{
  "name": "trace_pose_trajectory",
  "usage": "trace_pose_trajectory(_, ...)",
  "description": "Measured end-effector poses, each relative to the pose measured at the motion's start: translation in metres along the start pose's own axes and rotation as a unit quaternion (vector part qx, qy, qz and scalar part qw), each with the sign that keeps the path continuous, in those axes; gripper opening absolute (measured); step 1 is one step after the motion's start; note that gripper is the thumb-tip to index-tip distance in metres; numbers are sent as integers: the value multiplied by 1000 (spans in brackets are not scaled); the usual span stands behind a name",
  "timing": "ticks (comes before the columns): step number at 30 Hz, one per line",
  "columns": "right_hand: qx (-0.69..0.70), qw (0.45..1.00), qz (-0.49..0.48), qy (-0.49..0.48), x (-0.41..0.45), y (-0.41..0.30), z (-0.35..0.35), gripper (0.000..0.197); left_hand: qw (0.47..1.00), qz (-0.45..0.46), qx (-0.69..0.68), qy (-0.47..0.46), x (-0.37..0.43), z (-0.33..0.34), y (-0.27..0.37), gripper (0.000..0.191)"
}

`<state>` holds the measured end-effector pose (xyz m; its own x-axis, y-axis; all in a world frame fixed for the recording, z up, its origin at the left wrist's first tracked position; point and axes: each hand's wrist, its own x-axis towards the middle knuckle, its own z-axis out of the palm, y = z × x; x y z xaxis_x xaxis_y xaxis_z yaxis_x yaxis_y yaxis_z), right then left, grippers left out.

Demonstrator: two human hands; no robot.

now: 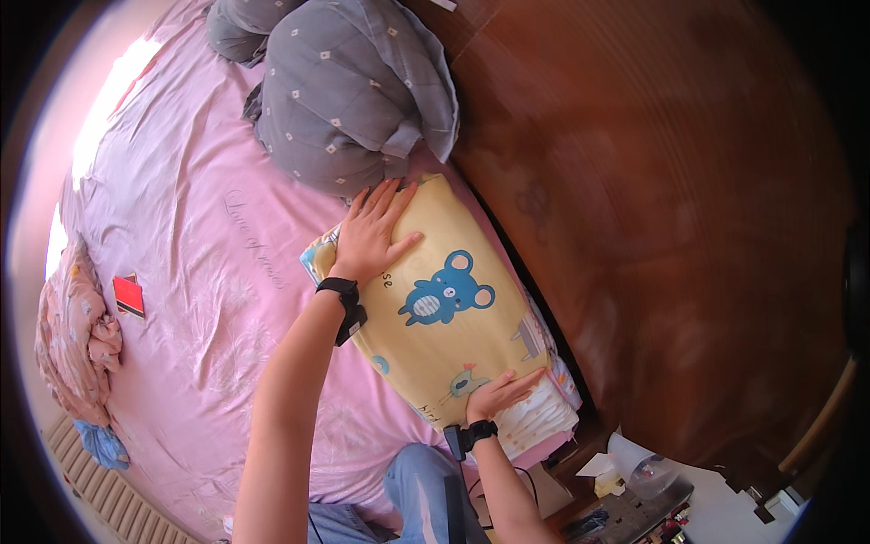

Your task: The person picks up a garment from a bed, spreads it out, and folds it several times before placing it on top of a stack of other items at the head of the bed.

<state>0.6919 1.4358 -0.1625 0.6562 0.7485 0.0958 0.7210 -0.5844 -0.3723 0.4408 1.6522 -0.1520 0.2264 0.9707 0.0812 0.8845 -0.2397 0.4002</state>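
A yellow pillow (435, 292) with a blue bear print lies on the bed against the dark wooden headboard. Near its upper left end, my left hand (376, 231) rests flat with the fingers spread, holding nothing. At the lower right end, my right hand (503, 396) lies along the edge with its palm against the cloth. Both wrists wear black straps with small devices. Under and beside the pillow's lower end is a white and pink patterned cloth (537, 418). A grey quilt (340, 95) with small diamond marks is bunched just beyond my left hand.
The pink bedsheet (211, 326) bears writing. A red flat item (128, 297) and a crumpled peach blanket (78, 333) lie at the far left. The headboard (632, 224) rises at the right. Papers and small items crowd a bedside surface (734, 500) at lower right.
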Motion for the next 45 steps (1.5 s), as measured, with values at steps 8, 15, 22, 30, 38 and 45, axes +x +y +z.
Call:
trace_pose_trajectory(8,56,998,-20,35,-20,-73,-24,53,994,46,-72,69,-21,6,-23,62)
trace_pose_trajectory(15,-171,951,-209,-149,-112,1,-28,53,972,235,1,-2,-92,-31,-54,50)
trace_pose_trajectory(22,-140,938,-211,-236,-127,31,-43,63,993,-82,88,-1,-266,-100,-177,53)
trace_pose_trajectory(30,-367,568,-204,-708,-118,58,-75,61,583,-809,-79,18,-620,-169,-238,120)
trace_pose_trajectory(38,-31,666,-434,-607,-322,-266,8,26,346,-906,-241,34,-695,-158,-260,147)
trace_pose_trajectory(45,226,664,-557,-444,-544,-470,105,39,246,-731,-637,-18,-718,-159,-279,139)
